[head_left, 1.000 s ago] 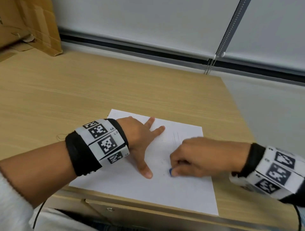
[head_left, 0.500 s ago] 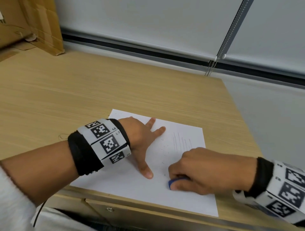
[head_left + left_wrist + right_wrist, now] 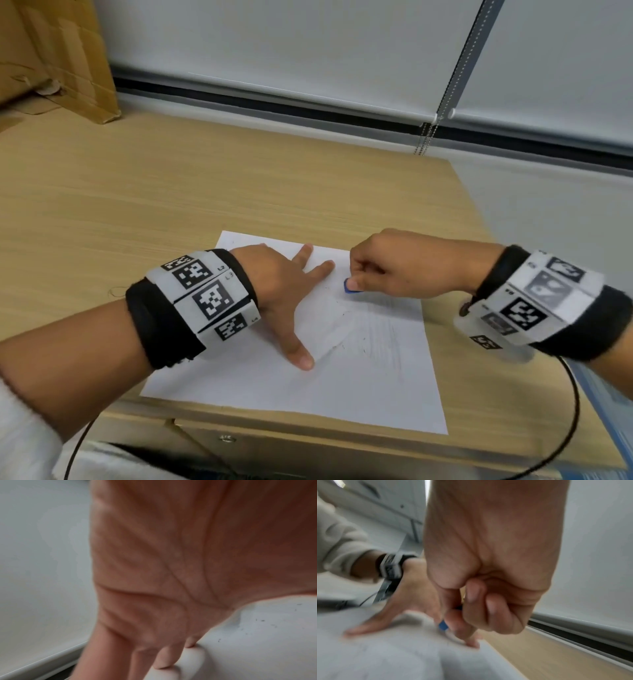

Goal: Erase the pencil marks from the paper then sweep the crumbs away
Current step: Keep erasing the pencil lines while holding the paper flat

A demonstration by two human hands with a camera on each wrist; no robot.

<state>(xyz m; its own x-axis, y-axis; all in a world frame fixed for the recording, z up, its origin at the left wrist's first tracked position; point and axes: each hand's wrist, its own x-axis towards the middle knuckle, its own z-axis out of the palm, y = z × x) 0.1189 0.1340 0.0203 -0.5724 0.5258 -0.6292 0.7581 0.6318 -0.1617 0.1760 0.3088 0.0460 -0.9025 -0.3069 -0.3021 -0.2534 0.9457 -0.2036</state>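
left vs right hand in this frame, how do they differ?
Pose: the left hand lies flat with fingers spread; the right hand is curled.
Load: the left holds nothing and presses the paper down; the right pinches a blue eraser.
Place: the left sits on the sheet's left part, thumb toward the near edge; the right is at the far edge.
Shared: both are bare, over the same sheet, with marker-tagged wristbands.

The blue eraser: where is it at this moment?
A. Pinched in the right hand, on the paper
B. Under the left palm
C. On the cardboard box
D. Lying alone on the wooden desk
A: the right hand pinches the blue eraser against the paper.
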